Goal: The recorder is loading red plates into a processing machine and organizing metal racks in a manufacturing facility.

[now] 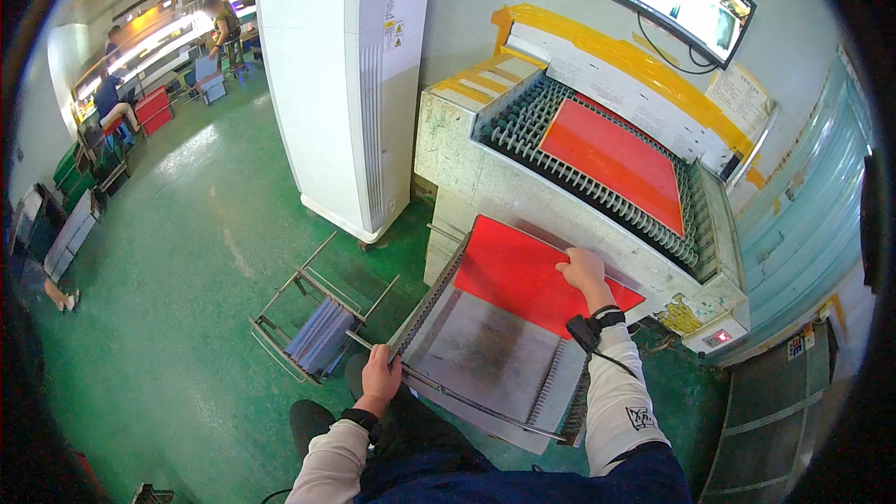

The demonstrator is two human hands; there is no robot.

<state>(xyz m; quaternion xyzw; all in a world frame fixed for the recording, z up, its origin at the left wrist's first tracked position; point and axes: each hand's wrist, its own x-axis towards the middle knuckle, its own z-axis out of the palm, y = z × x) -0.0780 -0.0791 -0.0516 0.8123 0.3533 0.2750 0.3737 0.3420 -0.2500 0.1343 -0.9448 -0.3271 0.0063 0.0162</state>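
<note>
A roller bed [519,121] at the upper right of the frame bore a red panel [611,163], laid across its rows of rollers. Just below centre, a slotted metal rack [432,297] carried a second red panel [523,271] along its upper part. The green floor [187,271], sweeping across the left, supported a wire rack [253,321] of blue-grey panels [322,331], a tall white cabinet [327,84] at top centre and, upper left, a red crate [155,112].

Room over gray plate [485,345], roller machine [560,215] blocking beyond; gap between unclear
</note>
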